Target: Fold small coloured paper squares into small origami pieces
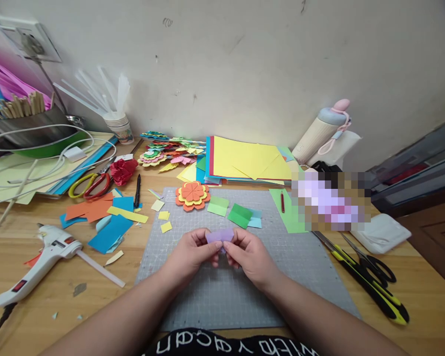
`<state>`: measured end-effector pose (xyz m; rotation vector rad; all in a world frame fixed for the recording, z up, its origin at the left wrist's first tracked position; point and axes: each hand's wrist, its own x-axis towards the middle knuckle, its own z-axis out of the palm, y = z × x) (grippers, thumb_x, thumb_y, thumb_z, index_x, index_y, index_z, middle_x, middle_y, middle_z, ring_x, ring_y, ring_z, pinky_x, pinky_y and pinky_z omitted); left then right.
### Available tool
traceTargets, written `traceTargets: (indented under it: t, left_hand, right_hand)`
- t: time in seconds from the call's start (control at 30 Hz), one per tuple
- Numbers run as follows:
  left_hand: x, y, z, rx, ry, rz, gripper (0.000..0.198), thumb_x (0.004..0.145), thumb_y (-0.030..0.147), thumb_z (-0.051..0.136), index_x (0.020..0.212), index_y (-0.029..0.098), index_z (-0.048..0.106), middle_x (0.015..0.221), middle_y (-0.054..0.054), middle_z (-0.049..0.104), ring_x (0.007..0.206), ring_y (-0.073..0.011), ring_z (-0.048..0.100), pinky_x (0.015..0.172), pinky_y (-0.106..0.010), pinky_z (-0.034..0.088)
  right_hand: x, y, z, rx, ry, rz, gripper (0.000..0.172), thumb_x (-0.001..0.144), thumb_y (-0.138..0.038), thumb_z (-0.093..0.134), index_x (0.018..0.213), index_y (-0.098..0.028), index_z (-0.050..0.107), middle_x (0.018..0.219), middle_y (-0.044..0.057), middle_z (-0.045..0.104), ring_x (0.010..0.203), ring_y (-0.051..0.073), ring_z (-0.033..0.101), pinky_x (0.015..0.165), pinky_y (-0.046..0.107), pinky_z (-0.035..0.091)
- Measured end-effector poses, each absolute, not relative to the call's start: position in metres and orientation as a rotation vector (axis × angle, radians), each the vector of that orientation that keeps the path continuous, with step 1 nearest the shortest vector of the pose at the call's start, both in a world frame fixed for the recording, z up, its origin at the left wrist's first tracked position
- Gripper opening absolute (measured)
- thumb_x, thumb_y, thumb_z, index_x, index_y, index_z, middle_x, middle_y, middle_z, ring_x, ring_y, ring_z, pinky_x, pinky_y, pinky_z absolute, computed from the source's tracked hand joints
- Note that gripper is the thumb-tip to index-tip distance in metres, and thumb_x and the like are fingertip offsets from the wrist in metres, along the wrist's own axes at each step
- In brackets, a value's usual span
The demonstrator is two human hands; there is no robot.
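Observation:
Between my two hands is a small piece of purple paper (220,235), held just above the grey cutting mat (252,301). My left hand (193,251) pinches its left side with thumb and fingers. On the right side, my right hand (250,252) grips it the same way, the thumbs nearly meeting at the lower edge. Beyond the hands lie a layered orange and yellow paper flower (193,195), a light green creased square (218,205), a dark green one (239,216) and a light blue one (255,218). Small yellow squares (165,226) rest left of them.
A glue gun (48,262) and coloured scraps (111,232) lie left. Red and yellow scissors (91,185) sit behind them. Stacked paper (244,158) and finished flowers (166,153) line the wall. At right are a utility knife (371,284), black scissors (374,267) and a bottle (321,131).

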<state>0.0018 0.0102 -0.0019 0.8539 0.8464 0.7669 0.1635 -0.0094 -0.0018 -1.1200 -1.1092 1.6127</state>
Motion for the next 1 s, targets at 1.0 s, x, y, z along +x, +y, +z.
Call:
traceTargets:
  t: [1.0]
  left_hand:
    - [0.0035, 0.01, 0.0032, 0.806, 0.932, 0.785, 0.032, 0.068, 0.041, 0.076, 0.063, 0.015, 0.059, 0.052, 0.003, 0.061, 0.049, -0.0098, 0.055, 0.056, -0.024, 0.044]
  right_hand:
    - [0.1603, -0.0127, -0.001, -1.104, -1.012, 1.674, 0.031, 0.075, -0.041, 0.07, 0.069, -0.016, 0.052, 0.056, -0.003, 0.061, 0.044, 0.007, 0.054, 0.042, 0.018, 0.043]
